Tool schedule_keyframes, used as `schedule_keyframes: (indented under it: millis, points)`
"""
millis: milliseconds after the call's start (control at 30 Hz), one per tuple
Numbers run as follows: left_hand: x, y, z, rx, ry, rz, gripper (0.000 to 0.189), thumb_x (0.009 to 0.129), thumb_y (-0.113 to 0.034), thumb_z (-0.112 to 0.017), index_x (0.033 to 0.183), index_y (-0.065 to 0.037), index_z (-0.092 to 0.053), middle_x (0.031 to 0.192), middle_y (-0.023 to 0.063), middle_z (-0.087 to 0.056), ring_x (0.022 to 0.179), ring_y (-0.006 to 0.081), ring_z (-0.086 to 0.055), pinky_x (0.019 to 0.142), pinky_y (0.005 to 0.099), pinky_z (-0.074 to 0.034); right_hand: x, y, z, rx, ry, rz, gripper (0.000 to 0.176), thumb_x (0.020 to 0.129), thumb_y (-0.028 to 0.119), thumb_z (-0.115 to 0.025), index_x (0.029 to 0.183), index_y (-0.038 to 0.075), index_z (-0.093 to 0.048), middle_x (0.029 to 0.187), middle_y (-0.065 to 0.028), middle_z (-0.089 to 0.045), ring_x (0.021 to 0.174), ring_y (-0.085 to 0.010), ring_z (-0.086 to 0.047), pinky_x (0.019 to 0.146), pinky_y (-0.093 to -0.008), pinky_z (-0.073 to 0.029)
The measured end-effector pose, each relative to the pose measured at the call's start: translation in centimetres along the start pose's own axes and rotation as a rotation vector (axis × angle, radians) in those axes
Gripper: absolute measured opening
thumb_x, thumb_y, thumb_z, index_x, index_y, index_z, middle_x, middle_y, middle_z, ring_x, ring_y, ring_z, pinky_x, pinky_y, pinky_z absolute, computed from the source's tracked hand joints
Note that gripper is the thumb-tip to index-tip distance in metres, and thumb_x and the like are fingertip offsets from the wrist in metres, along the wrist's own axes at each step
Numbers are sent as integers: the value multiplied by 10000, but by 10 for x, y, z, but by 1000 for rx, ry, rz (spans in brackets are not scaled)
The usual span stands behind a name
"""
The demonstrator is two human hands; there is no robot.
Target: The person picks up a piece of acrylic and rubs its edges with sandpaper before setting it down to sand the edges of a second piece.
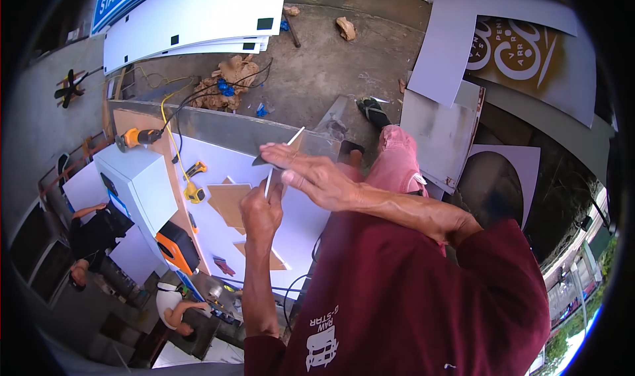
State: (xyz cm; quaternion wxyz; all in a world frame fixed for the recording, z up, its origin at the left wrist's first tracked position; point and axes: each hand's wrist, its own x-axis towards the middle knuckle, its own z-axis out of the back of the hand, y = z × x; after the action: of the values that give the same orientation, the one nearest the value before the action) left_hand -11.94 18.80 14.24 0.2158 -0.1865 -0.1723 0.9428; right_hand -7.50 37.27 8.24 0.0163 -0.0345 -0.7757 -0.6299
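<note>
My left hand [260, 212] is closed around the lower end of a thin panel [296, 138] with a white edge and a brownish face, held tilted above the workbench. My right hand [321, 177] lies across the panel, fingers pressed together over a dark sheet [258, 161] that looks like sandpaper. The sheet rests against the panel's edge; part of it is hidden under the fingers. Below my hands, brown board pieces [228, 204] lie on the white bench surface [301, 234]. Near them are a yellow tape measure [194, 192] and a yellow-and-black tool [196, 169].
An orange power tool [139, 137] with a cable sits at the bench edge, beside a pale box [135, 184] and an orange-black case [177, 247]. White panels [198, 18] lie beyond; crumpled brown paper [235, 71] litters the floor. Two people [175, 306] [99, 230] are at left.
</note>
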Motion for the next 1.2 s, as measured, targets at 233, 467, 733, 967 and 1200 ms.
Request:
schedule_keyframes:
  millis: [233, 467, 733, 967, 1200]
  points:
    - [10, -6, 6, 47, -26, -6, 195, 900, -133, -711, 1000, 34, -715, 758, 251, -682, 674, 418, -678, 628, 465, -530, 15, -67, 40, -73, 78, -272, 574, 1089, 456, -356, 1421, 25, -540, 1519, -143, -501, 1366, -351, -509, 1150, -429, -404]
    - [35, -23, 4, -20, 23, -26, 168, 885, -107, -719, 969, 38, -712, 758, 249, -683, 663, 430, -674, 612, 472, -527, 20, -60, 53, -42, 47, -239, 590, 1091, 464, -340, 1456, 29, -502, 1542, -144, -475, 1411, -345, -460, 1176, -431, -363]
    - [33, -27, -4, 23, 9, -60, 114, 881, -79, -711, 909, 31, -701, 686, 225, -646, 620, 415, -641, 576, 483, -495, 2, -52, 36, -21, -49, -11, 566, 1098, 409, -344, 1483, 11, -457, 1548, -195, -443, 1464, -360, -380, 1243, -429, -252]
    - [34, -27, -9, 26, -14, -112, 115, 888, -82, -707, 894, 32, -692, 671, 217, -636, 601, 401, -634, 567, 484, -490, 6, -17, 35, 24, -56, 47, 509, 1097, 362, -384, 1437, 9, -520, 1510, -161, -503, 1456, -340, -401, 1233, -434, -281]
    - [38, -29, -9, 30, -31, -105, 114, 889, -81, -709, 888, 30, -689, 669, 215, -629, 598, 395, -633, 562, 477, -486, 10, -58, 46, -22, -36, -103, 497, 1093, 354, -395, 1440, 22, -523, 1502, -161, -511, 1445, -326, -421, 1228, -441, -295]
